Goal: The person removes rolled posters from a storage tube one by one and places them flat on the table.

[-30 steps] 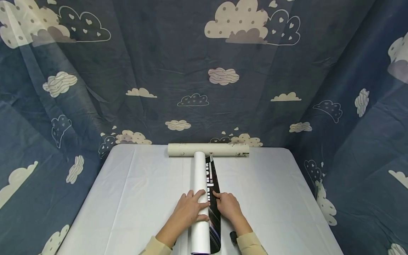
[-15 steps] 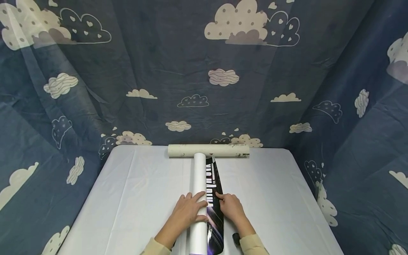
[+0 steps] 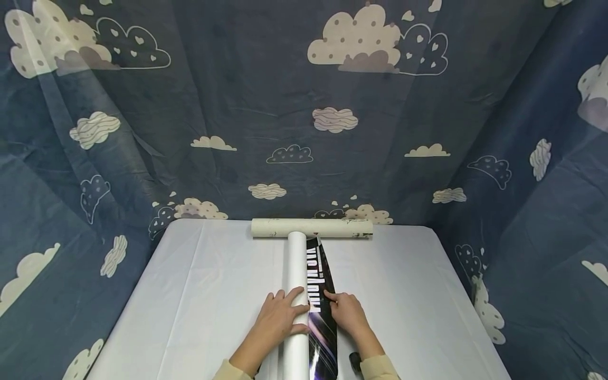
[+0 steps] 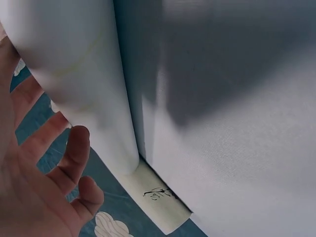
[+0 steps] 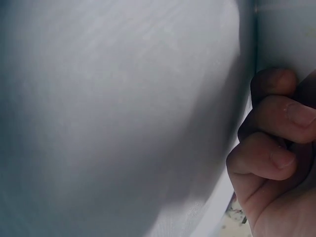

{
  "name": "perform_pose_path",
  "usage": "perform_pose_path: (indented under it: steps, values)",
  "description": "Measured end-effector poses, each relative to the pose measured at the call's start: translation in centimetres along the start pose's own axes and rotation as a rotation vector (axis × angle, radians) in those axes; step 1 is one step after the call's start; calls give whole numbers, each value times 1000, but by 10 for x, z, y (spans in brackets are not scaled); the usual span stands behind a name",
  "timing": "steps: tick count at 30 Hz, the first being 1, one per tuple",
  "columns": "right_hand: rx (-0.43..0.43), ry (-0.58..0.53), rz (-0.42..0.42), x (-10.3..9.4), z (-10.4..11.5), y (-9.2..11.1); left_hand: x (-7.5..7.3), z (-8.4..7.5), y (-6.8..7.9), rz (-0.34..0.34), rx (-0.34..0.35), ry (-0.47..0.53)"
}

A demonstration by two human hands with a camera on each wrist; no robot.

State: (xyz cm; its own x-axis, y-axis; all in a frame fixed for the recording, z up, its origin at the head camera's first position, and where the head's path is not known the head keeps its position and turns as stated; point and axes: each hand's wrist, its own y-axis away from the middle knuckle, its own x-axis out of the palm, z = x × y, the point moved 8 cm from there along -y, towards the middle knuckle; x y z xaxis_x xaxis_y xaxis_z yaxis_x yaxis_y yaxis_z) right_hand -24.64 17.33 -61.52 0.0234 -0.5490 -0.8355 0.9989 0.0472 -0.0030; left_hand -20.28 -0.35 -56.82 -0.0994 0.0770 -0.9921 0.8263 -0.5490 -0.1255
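Observation:
A poster (image 3: 296, 264), rolled with its white back outward, lies lengthwise down the middle of the white table. Along its right side an unrolled strip (image 3: 323, 338) shows black and purple print with white lettering. My left hand (image 3: 277, 319) rests on the roll with spread fingers. At the strip's right edge my right hand (image 3: 349, 312) pinches the poster, thumb on top and fingers curled beneath. In the left wrist view, fingers (image 4: 76, 153) lie beside the white roll (image 4: 84, 74). Curled fingers (image 5: 276, 118) appear in the right wrist view beside the white sheet.
A cream roll (image 3: 271, 228) with dark markings lies crosswise at the table's (image 3: 404, 295) back edge, touching or close to the poster's far end. Blue cloth (image 3: 228, 95) with cloud prints hangs behind and at both sides. A small black object (image 3: 354, 362) sits by the right cuff.
My right hand has moved slightly right with the poster's edge, and more of the dark printed side shows. The left hand stays on the roll.

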Motion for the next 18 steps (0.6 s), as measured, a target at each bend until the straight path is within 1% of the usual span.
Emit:
perform_pose_path:
  steps: [5,9,13,18]
  values:
    - [5,-17,-4,-1,-3,1,-5,1,2,-27,1,31]
    - [-6,-32,-6,-2,-4,0,-5,2,2,-39,0,28]
    - [-18,-49,6,-2,-5,-1,-4,3,2,-32,-6,26]
    - [-5,-86,20,-2,-7,-2,-3,3,2,-31,-6,10]
